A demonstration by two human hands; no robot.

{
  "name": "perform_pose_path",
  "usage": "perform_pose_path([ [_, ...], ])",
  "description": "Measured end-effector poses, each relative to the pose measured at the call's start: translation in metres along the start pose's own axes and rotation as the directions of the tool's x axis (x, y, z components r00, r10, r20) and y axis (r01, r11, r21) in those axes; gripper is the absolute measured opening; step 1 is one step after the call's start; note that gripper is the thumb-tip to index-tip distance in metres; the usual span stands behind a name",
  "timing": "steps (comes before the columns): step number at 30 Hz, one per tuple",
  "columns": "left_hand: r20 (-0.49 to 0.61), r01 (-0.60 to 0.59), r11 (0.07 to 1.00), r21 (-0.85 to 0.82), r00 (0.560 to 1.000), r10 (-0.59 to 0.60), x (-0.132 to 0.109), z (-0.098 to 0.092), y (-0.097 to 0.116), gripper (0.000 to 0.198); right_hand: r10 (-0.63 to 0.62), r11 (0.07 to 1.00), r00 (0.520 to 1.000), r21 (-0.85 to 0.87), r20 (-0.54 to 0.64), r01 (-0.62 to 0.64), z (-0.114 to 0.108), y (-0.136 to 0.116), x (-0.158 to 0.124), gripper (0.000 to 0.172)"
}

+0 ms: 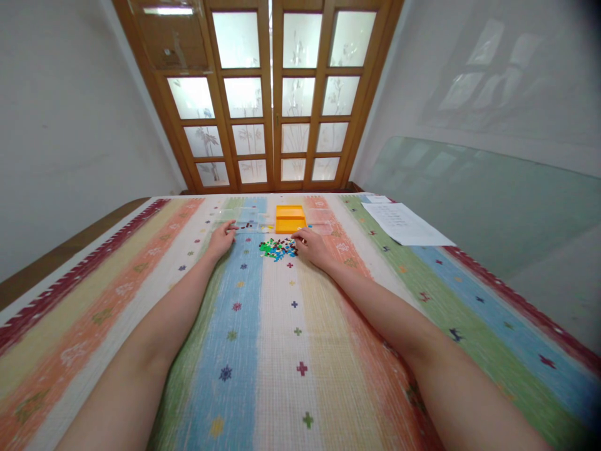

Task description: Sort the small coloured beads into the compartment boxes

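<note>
A loose pile of small green, blue and dark brown pieces [278, 248], too small to name by kind, lies on the striped cloth. At the right edge of this pile is my right hand [308, 245], its fingers bent and drawn together; what is between them is hidden. My left hand [222, 240] rests on the cloth to the left of the pile, fingers stretched toward a few dark brown pieces [246, 225]. Behind the pile stands an open yellow-orange box [291, 224] with its lid tilted up at the back. A small yellow piece [270, 228] lies just left of the box.
Clear flat sheets or trays [320, 220] seem to lie beside the box. White printed papers [402, 224] are at the far right of the striped tablecloth [282, 376]. A glass panel [469, 188] leans by the right wall, and wooden glazed doors [273, 144] stand beyond the table.
</note>
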State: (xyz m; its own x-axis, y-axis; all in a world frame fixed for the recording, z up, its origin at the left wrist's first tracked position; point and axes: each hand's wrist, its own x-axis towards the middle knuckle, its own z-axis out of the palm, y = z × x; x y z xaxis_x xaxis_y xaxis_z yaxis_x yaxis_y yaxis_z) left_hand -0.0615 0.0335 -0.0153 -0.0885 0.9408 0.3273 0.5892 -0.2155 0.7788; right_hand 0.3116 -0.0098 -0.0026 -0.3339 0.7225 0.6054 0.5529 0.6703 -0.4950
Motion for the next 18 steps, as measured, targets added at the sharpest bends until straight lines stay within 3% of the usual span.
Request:
perform_pose_path([
  [7, 0.082, -0.165, 0.982, 0.092, 0.984, 0.158, -0.013, 0.010, 0.022, 0.045, 0.158, 0.986, 0.977, -0.030, -0.141, -0.163, -0.007, 0.019, 0.005, 0.031],
  [14, 0.254, -0.367, 0.920, 0.139, 0.911, 0.325, -0.026, 0.023, 0.043, 0.036, 0.184, 0.972, 0.977, -0.125, -0.107, -0.197, -0.005, 0.032, 0.007, 0.037],
  [18, 0.309, -0.408, 0.900, 0.152, 0.885, 0.349, -0.032, 0.024, 0.052, 0.034, 0.191, 0.969, 0.978, -0.145, -0.084, -0.201, -0.003, 0.035, 0.007, 0.039],
])
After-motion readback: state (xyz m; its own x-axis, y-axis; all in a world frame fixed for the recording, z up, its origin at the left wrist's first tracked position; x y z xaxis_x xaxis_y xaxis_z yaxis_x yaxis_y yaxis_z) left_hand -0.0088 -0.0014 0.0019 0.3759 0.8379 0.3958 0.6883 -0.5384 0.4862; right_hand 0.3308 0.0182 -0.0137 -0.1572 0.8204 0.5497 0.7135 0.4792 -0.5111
